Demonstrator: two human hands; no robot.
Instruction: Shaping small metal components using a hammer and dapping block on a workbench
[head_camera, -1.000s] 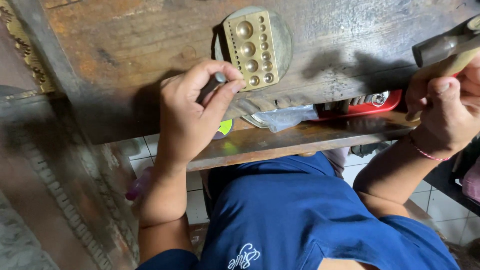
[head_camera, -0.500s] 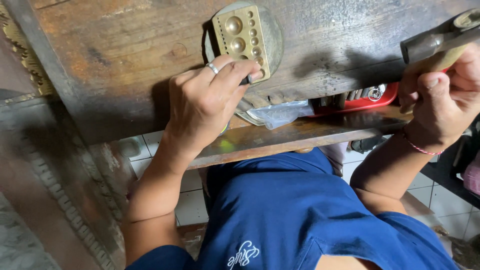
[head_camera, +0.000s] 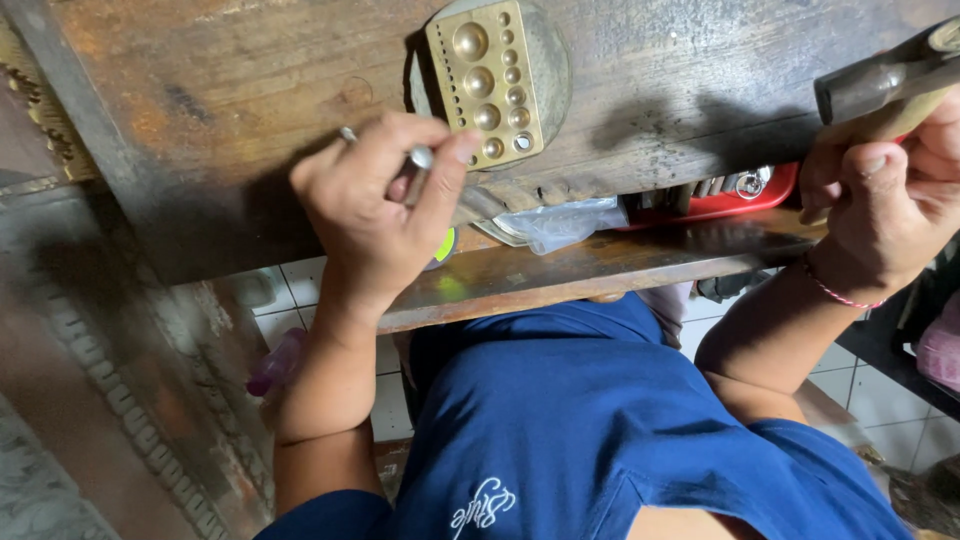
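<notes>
A brass block (head_camera: 487, 82) with several round hollows of different sizes lies on a round metal base on the worn wooden bench (head_camera: 240, 90). My left hand (head_camera: 375, 210) grips a slim metal punch (head_camera: 422, 158) between thumb and fingers, its rounded end just left of the block's near edge. A ring shows on one finger. My right hand (head_camera: 885, 200) is raised at the right edge of the view, closed around the wooden handle of a hammer (head_camera: 880, 82), whose dark metal head points left.
A lower wooden shelf (head_camera: 600, 270) under the bench top carries a crumpled clear plastic bag (head_camera: 560, 225), a red tin (head_camera: 740, 190) and a green-yellow round thing. My blue shirt fills the lower middle. White floor tiles show below; a carved dark panel stands at the left.
My left hand has pulled back from the block's near edge and tilted, so the punch's tip now shows. The right hand with the hammer stays raised and has shifted slightly.
</notes>
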